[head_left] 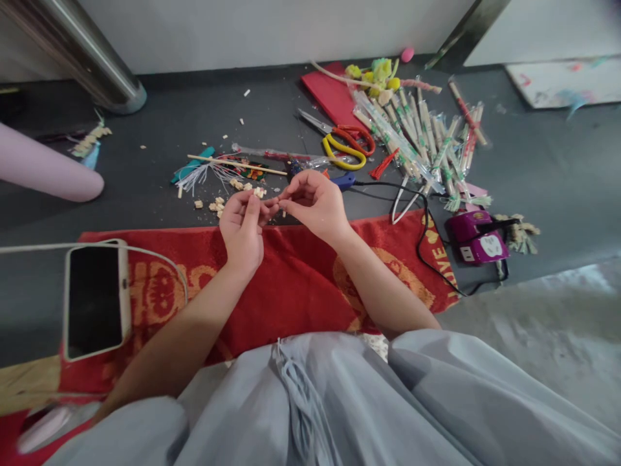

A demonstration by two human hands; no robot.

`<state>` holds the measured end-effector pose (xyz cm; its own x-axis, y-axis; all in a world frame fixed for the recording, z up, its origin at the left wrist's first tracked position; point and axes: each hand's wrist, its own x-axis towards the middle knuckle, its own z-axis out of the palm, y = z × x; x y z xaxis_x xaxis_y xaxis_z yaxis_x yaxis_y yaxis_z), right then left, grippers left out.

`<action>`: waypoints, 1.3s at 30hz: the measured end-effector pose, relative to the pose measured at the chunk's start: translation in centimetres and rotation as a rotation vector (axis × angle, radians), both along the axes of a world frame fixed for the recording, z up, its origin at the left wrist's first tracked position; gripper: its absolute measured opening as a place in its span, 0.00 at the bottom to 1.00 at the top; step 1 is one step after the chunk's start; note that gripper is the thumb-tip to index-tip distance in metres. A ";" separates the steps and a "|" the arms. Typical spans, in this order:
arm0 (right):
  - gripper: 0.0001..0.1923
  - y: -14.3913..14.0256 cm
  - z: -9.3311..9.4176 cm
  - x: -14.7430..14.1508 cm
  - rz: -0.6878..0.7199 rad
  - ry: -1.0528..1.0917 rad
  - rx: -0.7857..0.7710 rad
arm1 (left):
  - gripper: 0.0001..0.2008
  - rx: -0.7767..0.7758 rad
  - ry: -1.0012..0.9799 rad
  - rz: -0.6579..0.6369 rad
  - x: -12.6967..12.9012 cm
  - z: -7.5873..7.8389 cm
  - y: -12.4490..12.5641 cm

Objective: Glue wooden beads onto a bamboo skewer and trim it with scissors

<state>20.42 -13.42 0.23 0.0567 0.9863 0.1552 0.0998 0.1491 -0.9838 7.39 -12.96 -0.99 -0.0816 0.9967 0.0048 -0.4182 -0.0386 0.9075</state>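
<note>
In the head view, the left hand (242, 226) and right hand (315, 204) meet fingertip to fingertip over the far edge of a red mat (291, 278). Both sets of fingers are pinched nearly closed on a tiny piece (277, 204), too small to identify. More small pale bits (218, 206) lie just beyond the left hand. The mat's gold lettering at its right edge reads "LOVE". A phone (96, 299) lies to the left, its screen dark.

The floor (557, 168) is dark grey. A white wall (252, 32) runs along the back — a shiny metal pole (82, 55) leans there. A red mat (291, 278) lies on the floor.
</note>
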 end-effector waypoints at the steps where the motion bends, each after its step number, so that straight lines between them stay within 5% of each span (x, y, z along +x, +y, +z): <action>1: 0.11 0.0 -0.1 -0.1 -0.003 0.006 0.005 | 0.18 -0.003 -0.011 0.000 0.0 0.0 0.1; 9: 0.12 -0.2 -0.6 -0.3 0.071 0.023 0.041 | 0.15 -0.027 -0.074 0.004 -0.3 -0.4 0.4; 29: 0.14 0.1 -0.9 -0.3 -0.084 -0.023 -0.009 | 0.17 -0.022 -0.046 -0.079 -0.1 0.1 0.2; 39: 0.04 -0.7 0.3 0.9 -0.094 -0.455 0.344 | 0.14 -0.071 0.009 -0.158 -0.1 -0.3 0.2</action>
